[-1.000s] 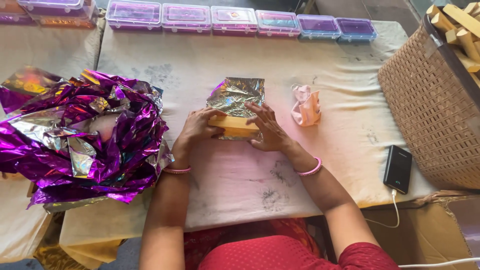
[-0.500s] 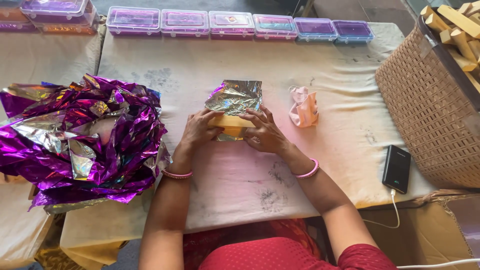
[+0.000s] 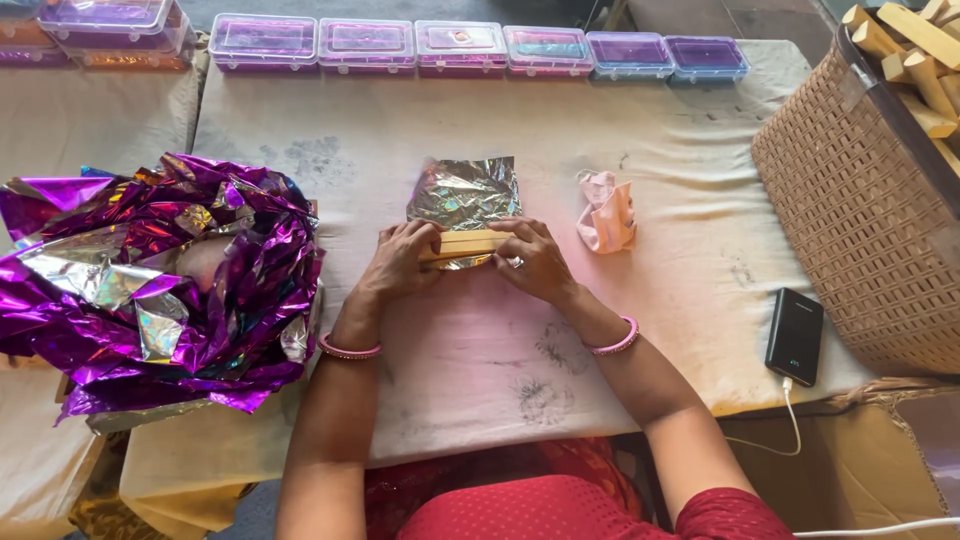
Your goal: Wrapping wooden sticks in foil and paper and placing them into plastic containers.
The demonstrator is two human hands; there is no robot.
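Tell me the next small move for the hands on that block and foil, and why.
Probably roll the wooden block away from the body onto the foil sheet. Left hand and right hand grip its two ends, the sheet's near edge is tucked under it, and most of the foil lies flat beyond.

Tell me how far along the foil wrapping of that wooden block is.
Early stage. Done: the wooden block lies on the near edge of the foil sheet. In hand: left hand and right hand hold the block's ends. Left: most of the sheet lies flat beyond it, unwrapped; more blocks wait in the wicker basket.
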